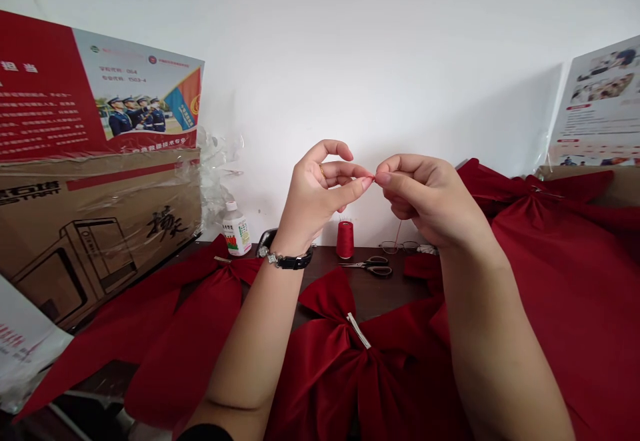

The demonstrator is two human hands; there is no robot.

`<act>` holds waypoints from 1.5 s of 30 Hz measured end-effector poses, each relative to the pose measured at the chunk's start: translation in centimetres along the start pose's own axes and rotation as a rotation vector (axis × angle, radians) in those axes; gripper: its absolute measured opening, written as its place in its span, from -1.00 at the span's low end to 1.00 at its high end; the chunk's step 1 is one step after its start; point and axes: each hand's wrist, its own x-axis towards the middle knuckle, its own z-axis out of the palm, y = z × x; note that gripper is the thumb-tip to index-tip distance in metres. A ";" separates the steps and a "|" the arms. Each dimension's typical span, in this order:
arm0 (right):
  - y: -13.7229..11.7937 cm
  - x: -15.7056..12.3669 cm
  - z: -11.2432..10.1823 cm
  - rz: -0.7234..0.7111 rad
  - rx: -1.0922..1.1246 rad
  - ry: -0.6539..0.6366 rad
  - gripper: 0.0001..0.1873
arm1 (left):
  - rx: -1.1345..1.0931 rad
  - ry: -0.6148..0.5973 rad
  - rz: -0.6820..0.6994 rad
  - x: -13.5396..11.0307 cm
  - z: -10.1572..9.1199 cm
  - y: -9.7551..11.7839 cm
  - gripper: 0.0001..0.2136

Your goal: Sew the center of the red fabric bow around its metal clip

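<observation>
My left hand (327,178) and my right hand (427,191) meet at the fingertips, raised in front of the wall. Each pinches thumb against forefinger on a tiny bit of red thread (374,178), mostly hidden by the fingers. A thin reddish strand (399,233) hangs below my right hand. Beneath them stands a spool of red thread (345,240) with what look like needles stuck in its top. Black-handled scissors (376,266) lie beside it. Closest to me is a red fabric bow (320,354), its gathered middle held by a metal clip (359,331).
More red bows lie at left (190,334) and right (565,261). Along the wall are a white bottle (236,231) and eyeglasses (397,247). A cardboard box (115,228) closes off the left side of the dark table (320,271); a printed board (600,104) stands at right.
</observation>
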 end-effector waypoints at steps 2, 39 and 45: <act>0.0 0.0 0.0 -0.013 -0.028 0.022 -0.81 | -0.006 -0.005 0.004 0.0 0.0 0.0 -0.60; 0.4 0.2 -0.1 -0.016 -0.066 0.140 -0.83 | 0.488 -0.024 0.359 0.5 -0.7 -0.7 -0.91; 0.3 0.1 0.0 -0.004 -0.068 0.148 -0.83 | 0.490 -0.025 0.361 0.5 -0.8 -0.8 -0.93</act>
